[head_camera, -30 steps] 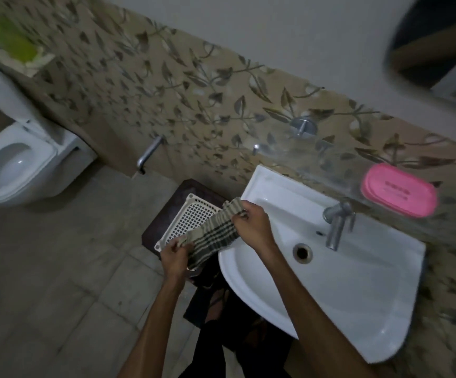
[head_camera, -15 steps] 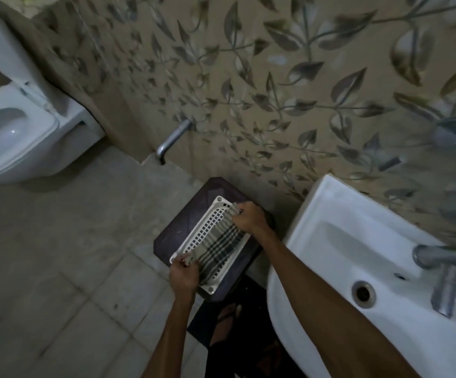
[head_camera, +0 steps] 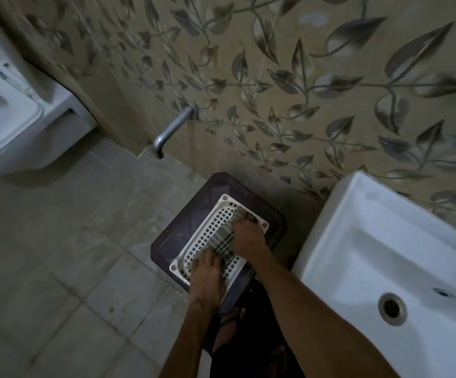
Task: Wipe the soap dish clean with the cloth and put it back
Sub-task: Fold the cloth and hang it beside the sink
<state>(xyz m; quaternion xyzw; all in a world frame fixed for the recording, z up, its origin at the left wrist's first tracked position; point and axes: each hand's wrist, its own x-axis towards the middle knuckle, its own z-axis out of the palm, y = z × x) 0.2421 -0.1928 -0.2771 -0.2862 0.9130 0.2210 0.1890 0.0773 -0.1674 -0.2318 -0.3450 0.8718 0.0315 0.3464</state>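
While both hands' fingers press it, cloth lies in basket.

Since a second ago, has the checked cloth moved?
Yes. The checked cloth has come down from beside the sink rim into the white basket on the dark stool, both hands on it.

Both bare forearms reach up from bottom of frame toward lower centre. Left hand palm down, fingers spread flat. Right hand just above and right of it, knuckles up, fingers bent downward.
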